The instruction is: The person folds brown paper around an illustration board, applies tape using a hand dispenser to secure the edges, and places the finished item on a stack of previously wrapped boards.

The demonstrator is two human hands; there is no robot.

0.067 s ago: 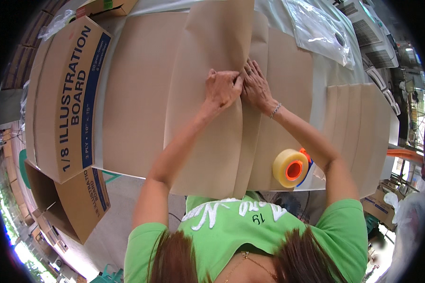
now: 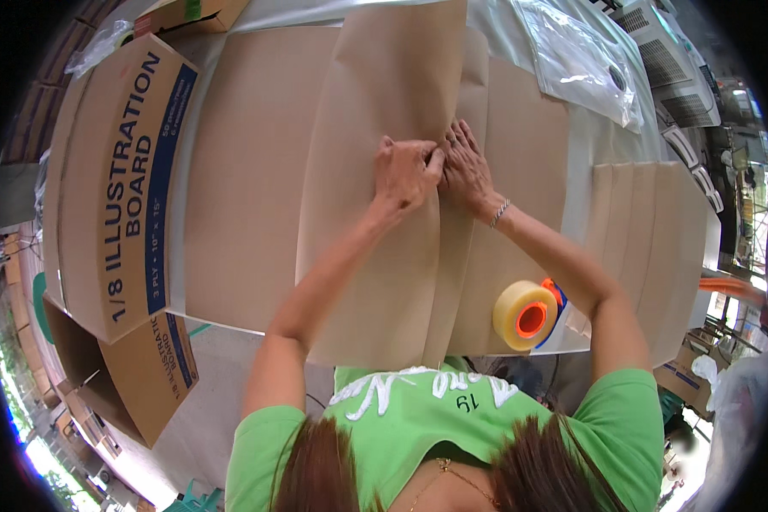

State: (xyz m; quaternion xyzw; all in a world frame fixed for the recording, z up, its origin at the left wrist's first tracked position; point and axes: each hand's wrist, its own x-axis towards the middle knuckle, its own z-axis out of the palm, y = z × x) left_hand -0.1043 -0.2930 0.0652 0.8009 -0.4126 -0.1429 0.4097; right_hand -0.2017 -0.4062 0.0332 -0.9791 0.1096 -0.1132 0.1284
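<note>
A large sheet of brown kraft paper (image 2: pixel 358 282) lies lengthwise before me, its far half bulging up along a fold. At the fold's edge, my left hand (image 2: pixel 407 175) is closed, thumb and fingers pinching the paper. Close against it, my right hand (image 2: pixel 468 171) rests with fingers stretched out flat on the narrow folded strip (image 2: pixel 450 290); a bracelet is on that wrist. Beneath the paper are flat brown cardboard panels (image 2: pixel 239 171). Near the front edge, beside my right forearm, stands a tape dispenser (image 2: pixel 514 317) with a roll of clear yellowish tape, an orange hub and blue parts.
A printed cardboard box (image 2: pixel 85 196) stands on the left, with an open box (image 2: pixel 132 375) below it. Stacked brown sheets (image 2: pixel 648 230) lie at the right. A clear plastic bag (image 2: pixel 580 68) is at the far right of the table, near grey vented units (image 2: pixel 666 60).
The whole view has shifted slightly, so the table sits a little lower in it. Both hands stay at the same fold, the left still pinching and the right still flat.
</note>
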